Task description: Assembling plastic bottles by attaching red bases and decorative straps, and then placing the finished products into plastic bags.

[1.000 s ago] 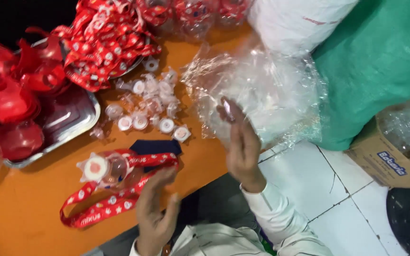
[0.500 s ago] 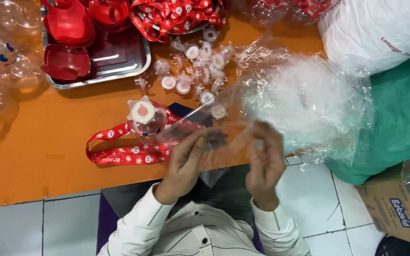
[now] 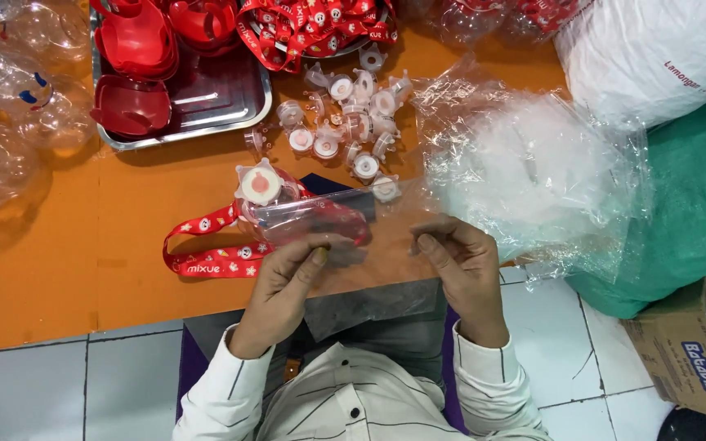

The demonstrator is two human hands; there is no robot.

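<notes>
- The left hand (image 3: 283,282) has thumb and fingers pinched shut on the left edge of a thin clear plastic bag (image 3: 353,269), holding it above the near edge of the table
- The right hand (image 3: 463,265) grips the same clear plastic bag at its right edge, fingers curled in and thumb pressed on the film; the bag hangs stretched between the two hands and drops towards the lap
- Just behind the bag, and partly seen through it, a small clear round bottle with a white and pink lid (image 3: 265,196) lies on the orange table (image 3: 83,261), joined to a red patterned lanyard strap (image 3: 214,253) that loops out to the left
- The bottle seems to rest on the table and not inside the bag, though the glare on the film makes that hard to tell
- Further back lies a scatter of small clear caps with white and pink centres (image 3: 345,114)
- To the right of the caps sits a crumpled heap of clear plastic bags (image 3: 533,171), touching a green sack (image 3: 688,196)
- At the back left a steel tray (image 3: 222,106) holds red plastic holders (image 3: 136,49), with empty clear bottles (image 3: 10,90) beside it
</notes>
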